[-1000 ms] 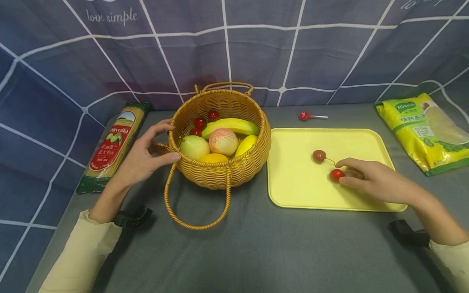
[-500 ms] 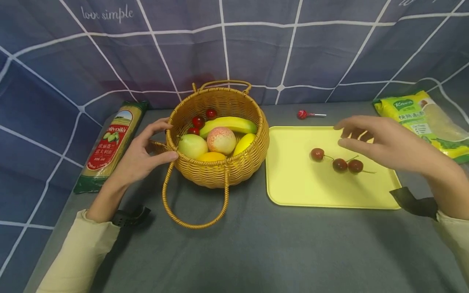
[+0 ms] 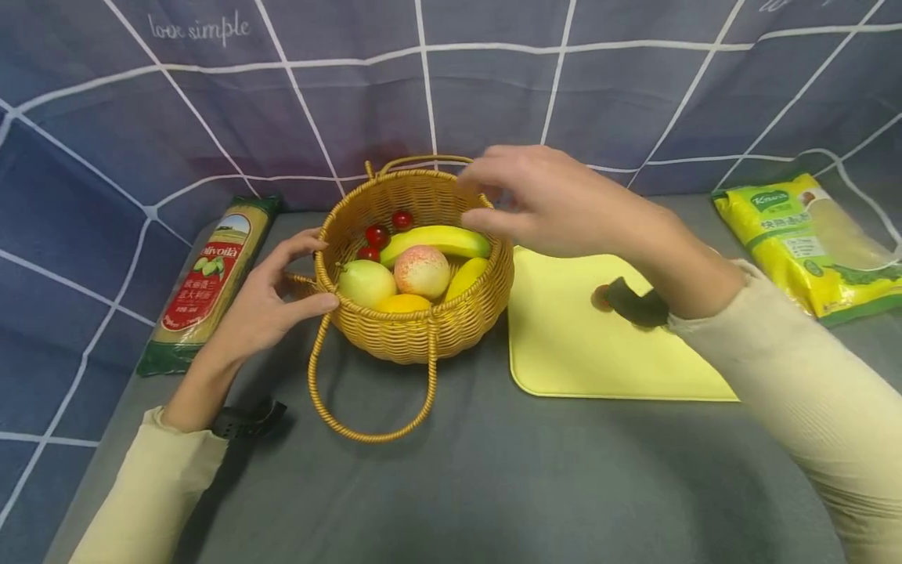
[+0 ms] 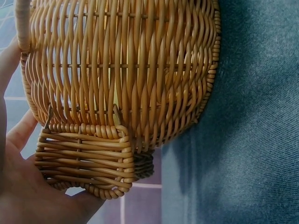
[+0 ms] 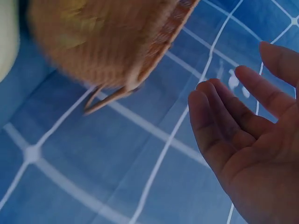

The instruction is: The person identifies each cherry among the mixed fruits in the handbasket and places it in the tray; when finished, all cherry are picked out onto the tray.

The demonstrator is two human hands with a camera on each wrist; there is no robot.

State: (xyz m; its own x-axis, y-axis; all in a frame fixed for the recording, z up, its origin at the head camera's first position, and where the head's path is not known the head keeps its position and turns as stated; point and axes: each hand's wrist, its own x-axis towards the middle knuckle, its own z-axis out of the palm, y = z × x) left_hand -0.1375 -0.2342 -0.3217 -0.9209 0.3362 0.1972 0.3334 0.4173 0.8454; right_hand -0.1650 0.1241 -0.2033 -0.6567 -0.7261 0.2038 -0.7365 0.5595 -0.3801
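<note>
A round wicker basket (image 3: 416,337) holds a banana (image 3: 440,241), a peach (image 3: 421,272), a green pear-like fruit (image 3: 366,283), two yellow fruits and several cherries (image 3: 377,235). My left hand (image 3: 271,301) grips the basket's left side, thumb and fingers at the rim; the left wrist view shows this hand (image 4: 28,186) around a woven side tab (image 4: 84,158). Over the basket's right rim hovers my right hand (image 3: 543,200), its fingers loosely bent. Nothing lies in that hand (image 5: 252,135) in the right wrist view. My right wrist strap mostly covers the cherries (image 3: 601,298) on the tray.
A yellow tray (image 3: 564,360) lies right of the basket, partly under my right arm. A pasta pack (image 3: 211,282) lies at the left, and a yellow-green bag (image 3: 803,243) at the far right. One basket handle (image 3: 373,436) droops toward the front. Grid-patterned cloth rises behind.
My right hand has left a cherry on the tray, risen, and swung left over the basket's right rim, empty. The left hand stays on the basket. The lollipop is now hidden behind my right arm.
</note>
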